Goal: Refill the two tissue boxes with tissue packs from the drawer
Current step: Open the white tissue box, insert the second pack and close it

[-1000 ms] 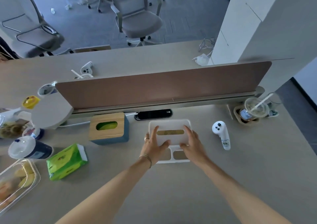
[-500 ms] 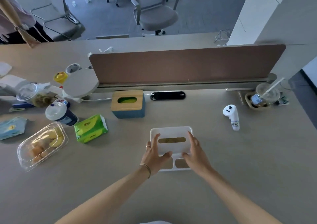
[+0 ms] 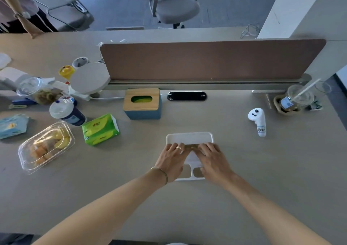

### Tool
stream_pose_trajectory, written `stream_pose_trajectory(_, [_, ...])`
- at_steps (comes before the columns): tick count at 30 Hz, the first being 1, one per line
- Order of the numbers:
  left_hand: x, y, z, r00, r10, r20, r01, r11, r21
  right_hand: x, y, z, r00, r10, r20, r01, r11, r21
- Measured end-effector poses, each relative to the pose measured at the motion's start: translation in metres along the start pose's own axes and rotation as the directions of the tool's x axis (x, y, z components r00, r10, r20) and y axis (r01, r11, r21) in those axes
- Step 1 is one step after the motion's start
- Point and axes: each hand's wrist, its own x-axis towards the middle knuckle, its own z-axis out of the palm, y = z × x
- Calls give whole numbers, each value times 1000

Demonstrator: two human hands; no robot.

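You have the white tissue box (image 3: 189,139) at the centre of the frame, left hand (image 3: 171,160) and right hand (image 3: 211,160) lying on its lid with fingers bent at the slot, gripping nothing; press evenly so the lid seats square. The green tissue pack (image 3: 100,129) lies left of centre on the beige desk (image 3: 262,169), the wood-topped box (image 3: 142,103) below the brown divider (image 3: 206,60)

Desk (image 3: 262,169) w/ boxes, pack, cups

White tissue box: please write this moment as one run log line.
white tissue box: on desk | left hand: on lid | right hand: on lid | blue tissue box: green inside | green tissue pack: loose
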Motion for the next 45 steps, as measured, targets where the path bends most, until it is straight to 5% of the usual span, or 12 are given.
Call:
stream_pose_trajectory(18, [18,0,9,993,106,-56,-85,952,295,11,3,6,996,-75,37,80,981,-175])
stream_pose_trajectory(27, [12,-10,1,990,129,48,-136,975,175,4,3,-2,996,-90,18,92,990,-111])
stream_pose_trajectory(31, [4,-19,-12,989,142,-51,-143,990,-4,8,6,-8,993,-113,28,115,991,-64])
stream_pose_trajectory(37, [4,-22,-33,983,99,-153,-101,995,-7,9,11,-32,990,-128,-57,130,991,19])
stream_pose_trajectory(45, [59,42,-52,971,149,-188,-171,979,-111,-45,68,-49,980,93,-177,-63,984,165])
